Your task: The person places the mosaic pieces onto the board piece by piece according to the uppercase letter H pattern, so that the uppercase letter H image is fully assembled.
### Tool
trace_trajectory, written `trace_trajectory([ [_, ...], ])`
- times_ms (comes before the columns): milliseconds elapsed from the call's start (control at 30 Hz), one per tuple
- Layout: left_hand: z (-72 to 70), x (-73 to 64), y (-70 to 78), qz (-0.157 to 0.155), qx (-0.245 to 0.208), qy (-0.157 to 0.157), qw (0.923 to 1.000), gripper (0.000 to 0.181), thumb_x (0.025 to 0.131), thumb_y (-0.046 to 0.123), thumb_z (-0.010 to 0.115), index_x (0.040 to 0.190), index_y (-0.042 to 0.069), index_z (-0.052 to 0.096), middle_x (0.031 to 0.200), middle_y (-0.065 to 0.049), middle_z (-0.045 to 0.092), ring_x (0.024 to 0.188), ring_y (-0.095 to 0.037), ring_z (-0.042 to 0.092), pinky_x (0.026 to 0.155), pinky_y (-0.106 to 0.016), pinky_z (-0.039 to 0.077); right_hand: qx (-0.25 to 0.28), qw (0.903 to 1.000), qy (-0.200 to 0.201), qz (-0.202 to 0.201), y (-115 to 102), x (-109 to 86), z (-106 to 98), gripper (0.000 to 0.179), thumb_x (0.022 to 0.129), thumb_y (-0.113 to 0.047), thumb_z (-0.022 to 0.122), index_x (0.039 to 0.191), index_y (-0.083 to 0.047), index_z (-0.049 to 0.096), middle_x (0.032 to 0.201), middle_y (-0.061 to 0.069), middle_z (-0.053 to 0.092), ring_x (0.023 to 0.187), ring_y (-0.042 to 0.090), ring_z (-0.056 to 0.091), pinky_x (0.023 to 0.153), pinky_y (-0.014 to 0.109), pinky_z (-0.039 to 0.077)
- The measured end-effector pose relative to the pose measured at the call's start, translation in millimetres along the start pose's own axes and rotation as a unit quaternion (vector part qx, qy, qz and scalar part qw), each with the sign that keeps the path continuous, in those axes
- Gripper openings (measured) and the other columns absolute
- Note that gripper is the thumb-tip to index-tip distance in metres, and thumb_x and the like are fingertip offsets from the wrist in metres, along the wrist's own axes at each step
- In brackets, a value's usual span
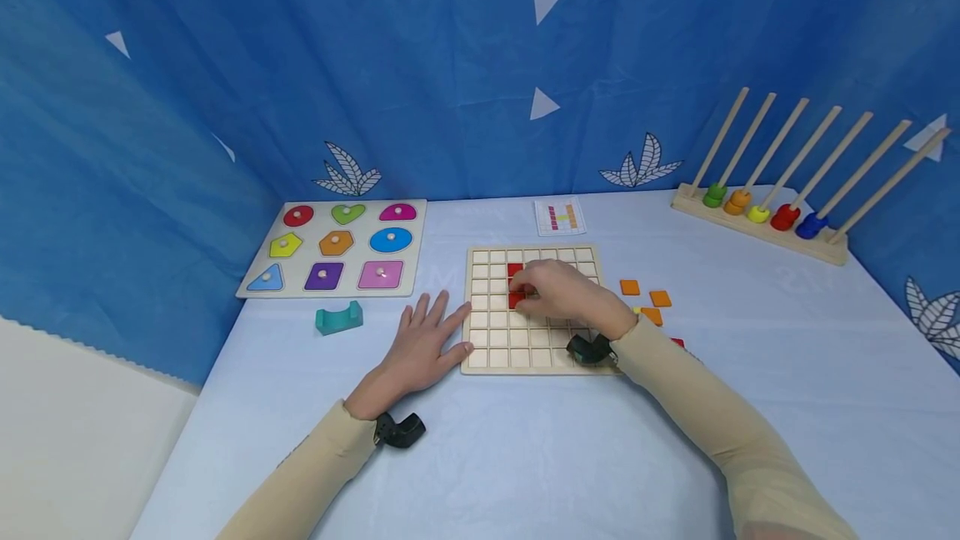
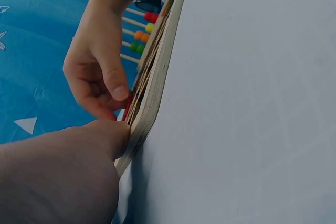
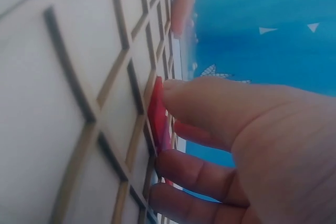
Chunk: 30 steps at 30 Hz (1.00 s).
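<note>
A wooden grid board (image 1: 498,339) lies flat on the table, with red square tiles (image 1: 515,301) in one column of its cells. My right hand (image 1: 558,290) is over the board, thumb and fingers bent around a red tile (image 3: 156,113) at the grid. In the right wrist view the thumb tip meets that tile's edge; the other fingertips are close to the grid. My left hand (image 1: 423,348) lies on the table with fingers spread, at the board's left edge. Its thumb touches the board's side in the left wrist view.
Right of the board lie orange tiles (image 1: 630,287), partly behind the right forearm. A pattern card (image 1: 561,216) is behind the board. A shape puzzle (image 1: 352,274) and a teal arch block (image 1: 339,319) are at left. A peg stand (image 1: 765,230) with coloured beads stands back right.
</note>
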State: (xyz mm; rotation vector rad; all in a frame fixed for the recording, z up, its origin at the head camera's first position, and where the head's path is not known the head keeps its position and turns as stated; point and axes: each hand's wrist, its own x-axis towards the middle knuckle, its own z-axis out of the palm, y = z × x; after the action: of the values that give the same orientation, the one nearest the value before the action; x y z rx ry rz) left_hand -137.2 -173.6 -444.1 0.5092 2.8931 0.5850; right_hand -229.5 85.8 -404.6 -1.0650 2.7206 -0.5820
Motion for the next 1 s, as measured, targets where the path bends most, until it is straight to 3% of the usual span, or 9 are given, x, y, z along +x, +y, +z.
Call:
trace_trajectory([
  [400, -0.2, 1.0, 0.4, 0.001, -0.004, 0.003, 1.0000, 0.067, 0.101, 0.046, 0.056, 0.159, 0.020, 0.038, 0.169, -0.022, 0.020, 0.157, -0.051, 0.007, 0.122, -0.071, 0.009, 0.007, 0.9998, 0.013, 0.012, 11.2, -16.0, -20.3, 0.026, 0.092, -0.019, 0.073, 0.115, -0.006, 0.076, 0.097, 0.007, 0.072, 0.082, 0.018, 0.058, 0.078, 0.036, 0.053],
  [533, 0.3, 0.6, -0.1, 0.000, -0.003, 0.003, 1.0000, 0.067, 0.100, 0.046, 0.056, 0.159, 0.020, 0.037, 0.170, -0.022, 0.020, 0.157, -0.050, 0.007, 0.122, -0.071, 0.008, 0.012, 0.9995, 0.018, 0.024, 22.2, -32.6, -29.2, 0.027, 0.092, -0.021, 0.074, 0.115, -0.006, 0.075, 0.096, 0.006, 0.072, 0.081, 0.017, 0.059, 0.076, 0.036, 0.052],
  [1000, 2.3, -0.6, -1.4, -0.003, -0.004, 0.002, 1.0000, 0.067, 0.100, 0.046, 0.056, 0.159, 0.020, 0.038, 0.170, -0.022, 0.019, 0.157, -0.050, 0.006, 0.122, -0.071, 0.007, 0.006, 0.9921, 0.023, 0.124, 52.1, -105.3, -52.4, 0.032, 0.090, -0.021, 0.077, 0.116, -0.002, 0.074, 0.085, 0.002, 0.068, 0.075, 0.015, 0.055, 0.064, 0.026, 0.051],
])
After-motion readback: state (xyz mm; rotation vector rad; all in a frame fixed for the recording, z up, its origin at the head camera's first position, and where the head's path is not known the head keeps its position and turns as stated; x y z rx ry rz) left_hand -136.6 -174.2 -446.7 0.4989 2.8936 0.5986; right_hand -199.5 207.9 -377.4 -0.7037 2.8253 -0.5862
